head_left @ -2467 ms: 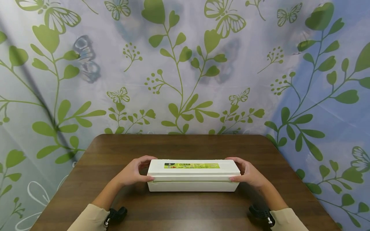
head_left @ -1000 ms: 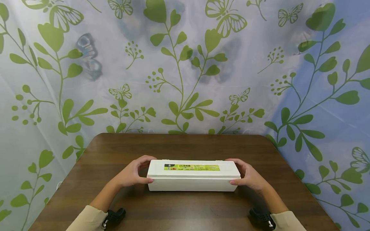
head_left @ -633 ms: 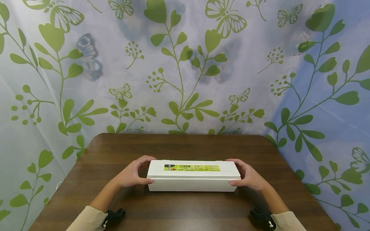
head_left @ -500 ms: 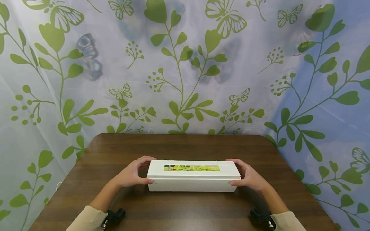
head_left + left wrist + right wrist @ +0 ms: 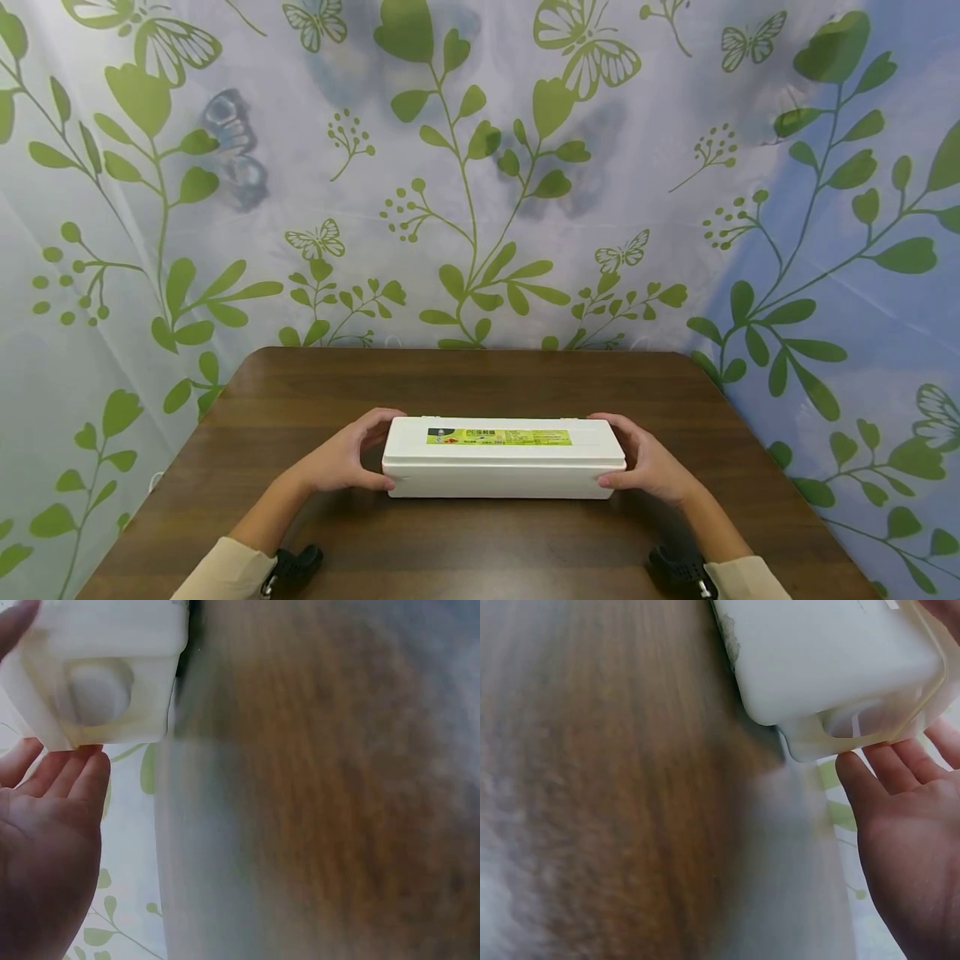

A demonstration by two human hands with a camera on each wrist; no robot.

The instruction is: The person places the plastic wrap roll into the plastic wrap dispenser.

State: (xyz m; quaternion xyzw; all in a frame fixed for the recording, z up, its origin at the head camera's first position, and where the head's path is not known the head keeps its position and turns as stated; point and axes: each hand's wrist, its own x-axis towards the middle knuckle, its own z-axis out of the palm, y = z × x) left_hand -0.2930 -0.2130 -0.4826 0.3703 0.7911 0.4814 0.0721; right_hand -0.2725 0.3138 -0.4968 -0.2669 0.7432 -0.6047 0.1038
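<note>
A long white cling film box point(image 5: 502, 481) with a green-and-yellow label on its top sits on the table in the head view. Its lid looks closed down. My left hand point(image 5: 348, 454) holds the left end, thumb at the front and fingers behind. The same hand point(image 5: 49, 840) shows in the left wrist view, its fingertips against the far side of the box point(image 5: 112, 630). At the other end, my right hand point(image 5: 648, 458) grips in the same way, thumb on the front face. In the right wrist view the right hand's point(image 5: 915, 832) fingertips touch the back of the box point(image 5: 832, 652).
The box rests on a dark brown wooden table point(image 5: 480, 550). Behind it hangs a pale curtain point(image 5: 337, 200) printed with green leaves and butterflies. A black strap sits on each wrist.
The lid's front edge has come down; the gap along the front has closed since the earliest frame. Lately my left thumb has shifted slightly down and left. The box has stayed in place.
</note>
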